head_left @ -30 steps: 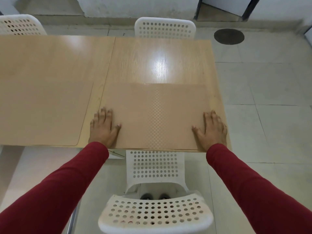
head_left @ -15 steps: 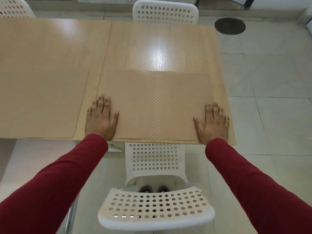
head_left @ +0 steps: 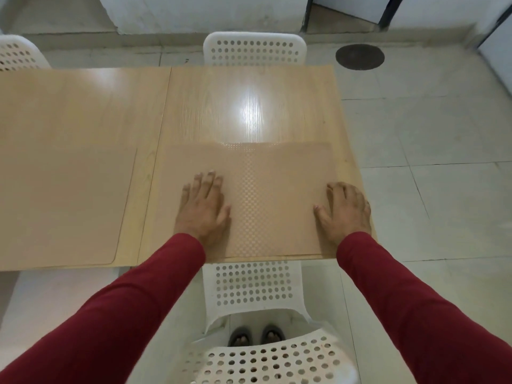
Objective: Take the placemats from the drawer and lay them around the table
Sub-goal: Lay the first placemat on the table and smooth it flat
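A tan placemat [head_left: 266,195] with a dotted middle strip lies flat at the near right end of the wooden table [head_left: 221,106]. My left hand [head_left: 203,209] rests palm down on its left part, fingers spread. My right hand [head_left: 345,210] lies flat on its right edge, partly over the table. Neither hand holds anything. A second tan placemat [head_left: 63,206] lies on the table to the left, apart from both hands. No drawer is in view.
A white perforated chair [head_left: 257,328] stands between me and the table's near edge. Another white chair [head_left: 255,48] is at the far side, a third chair [head_left: 16,54] at the far left. Tiled floor lies to the right, with a round drain cover [head_left: 359,56].
My left hand has slid right, from the mat's left edge onto the mat. The right hand stays near the right edge. The view has shifted so the table sits lower.
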